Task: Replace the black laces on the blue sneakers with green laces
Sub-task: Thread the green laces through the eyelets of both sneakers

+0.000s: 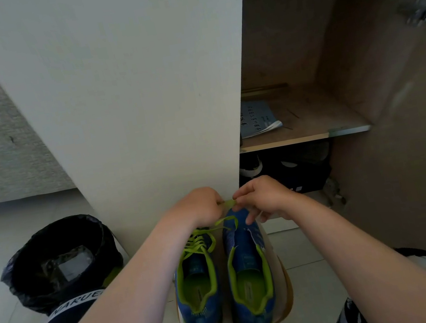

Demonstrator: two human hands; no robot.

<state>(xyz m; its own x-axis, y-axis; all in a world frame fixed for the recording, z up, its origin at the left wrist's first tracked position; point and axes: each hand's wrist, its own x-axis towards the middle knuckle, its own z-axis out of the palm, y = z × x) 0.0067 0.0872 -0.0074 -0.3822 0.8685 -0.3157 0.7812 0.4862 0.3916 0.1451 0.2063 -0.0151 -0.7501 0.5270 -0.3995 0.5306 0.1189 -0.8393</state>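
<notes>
Two blue sneakers with green lining stand side by side on a small round stool, toes pointing away from me. The left sneaker (197, 282) carries a green lace threaded through its eyelets. The right sneaker (248, 271) has bare eyelets along most of its length. My left hand (199, 206) and my right hand (261, 198) meet above the right sneaker's toe and pinch a green lace (228, 203) stretched between them. A loop of that lace hangs down toward the toe. No black lace is in view.
An open white cabinet door (124, 91) stands just beyond the shoes. Right of it, the cabinet shelf (303, 137) holds a booklet, with dark shoes below. A bin with a black bag (59, 260) sits on the tiled floor at left. My knees flank the stool (283, 301).
</notes>
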